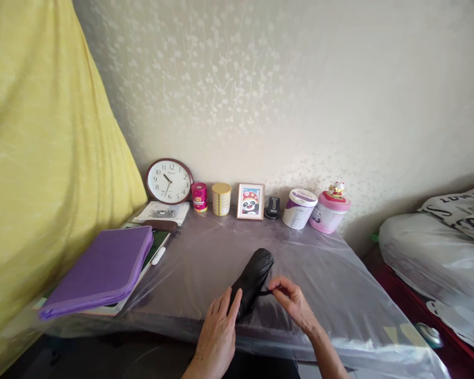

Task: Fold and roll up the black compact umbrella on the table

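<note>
A black folded umbrella [253, 276] lies slantwise near the table's front edge, its far end pointing away to the right. Over its near part my left hand [220, 323] is closed, the fingers along its left side and top. My right hand [294, 302] pinches the end of a thin black strap [264, 292] between thumb and forefinger. The strap is drawn out to the right from the umbrella's side. The umbrella's near end is partly hidden by my left hand.
A clear sheet covers the table [332, 268]. A purple folder [102, 266] lies at left, with a white penlike object [158, 256] beside it. Along the wall stand a clock [169, 181], tins, a panda picture frame [250, 201] and tubs [299, 209]. White bags [430, 258] are at right.
</note>
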`<state>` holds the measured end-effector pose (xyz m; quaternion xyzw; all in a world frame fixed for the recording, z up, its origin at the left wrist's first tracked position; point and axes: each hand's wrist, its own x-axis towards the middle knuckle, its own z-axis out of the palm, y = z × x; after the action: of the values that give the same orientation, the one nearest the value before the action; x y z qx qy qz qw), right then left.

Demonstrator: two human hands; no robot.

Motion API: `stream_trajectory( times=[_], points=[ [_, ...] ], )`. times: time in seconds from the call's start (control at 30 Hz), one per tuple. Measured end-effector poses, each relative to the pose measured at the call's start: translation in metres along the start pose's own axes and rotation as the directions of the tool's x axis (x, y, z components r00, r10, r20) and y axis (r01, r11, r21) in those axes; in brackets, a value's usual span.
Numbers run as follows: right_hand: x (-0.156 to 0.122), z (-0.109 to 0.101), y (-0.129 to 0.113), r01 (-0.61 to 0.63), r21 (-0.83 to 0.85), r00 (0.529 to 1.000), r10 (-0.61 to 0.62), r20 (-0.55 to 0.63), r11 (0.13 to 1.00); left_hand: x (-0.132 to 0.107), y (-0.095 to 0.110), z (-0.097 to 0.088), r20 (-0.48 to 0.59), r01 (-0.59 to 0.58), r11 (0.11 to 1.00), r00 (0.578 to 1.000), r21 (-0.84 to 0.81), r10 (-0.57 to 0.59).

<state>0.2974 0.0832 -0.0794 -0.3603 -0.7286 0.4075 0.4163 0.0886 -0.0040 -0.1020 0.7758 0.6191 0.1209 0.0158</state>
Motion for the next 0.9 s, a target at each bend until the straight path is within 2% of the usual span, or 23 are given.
stream_trajectory(
  times=[0.07,0.13,0.23,0.33,0.43,0.57,0.7,0.77,0.83,0.9],
  points=[
    [-0.015,-0.011,0.006,-0.019,-0.074,1.000,0.020,0.014,0.997,-0.001,-0.001,0.001,-0.013,-0.006,1.000,1.000,0.000,0.006],
    [-0.023,-0.015,0.014,-0.005,-0.153,0.999,-0.001,-0.040,0.988,-0.001,-0.001,0.001,-0.032,-0.012,1.000,0.999,0.002,0.012],
    [-0.024,-0.012,0.020,0.030,-0.199,0.988,-0.059,-0.146,0.980,-0.002,-0.002,0.002,-0.045,-0.013,1.000,0.999,0.014,0.014],
    [-0.021,-0.007,0.026,0.051,-0.191,0.978,-0.087,-0.187,0.980,-0.002,-0.003,0.003,-0.035,-0.006,1.000,0.999,0.019,0.006],
    [-0.023,-0.007,0.042,-0.015,-0.140,0.970,-0.019,-0.242,0.990,-0.001,-0.004,0.004,-0.043,-0.002,1.000,0.999,0.019,0.003],
    [-0.031,-0.008,0.070,-0.138,-0.057,0.936,0.112,-0.334,0.989,0.000,-0.005,0.001,-0.043,-0.004,0.999,0.999,0.032,0.005],
    [-0.033,-0.007,0.083,-0.165,0.005,0.927,0.156,-0.342,0.986,0.000,-0.003,-0.009,-0.004,0.079,0.995,0.997,0.059,-0.079],
    [-0.032,-0.007,0.082,-0.162,-0.003,0.930,0.152,-0.334,0.987,0.002,-0.007,-0.012,0.019,0.145,0.989,0.989,-0.007,-0.145],
    [-0.032,-0.007,0.080,-0.151,-0.007,0.931,0.140,-0.337,0.989,0.006,-0.017,-0.014,0.063,0.212,0.964,0.977,-0.163,-0.204],
    [-0.032,-0.007,0.079,-0.137,0.000,0.931,0.128,-0.341,0.991,0.011,-0.031,-0.015,0.110,0.235,0.902,0.972,-0.362,-0.209]
  ],
)
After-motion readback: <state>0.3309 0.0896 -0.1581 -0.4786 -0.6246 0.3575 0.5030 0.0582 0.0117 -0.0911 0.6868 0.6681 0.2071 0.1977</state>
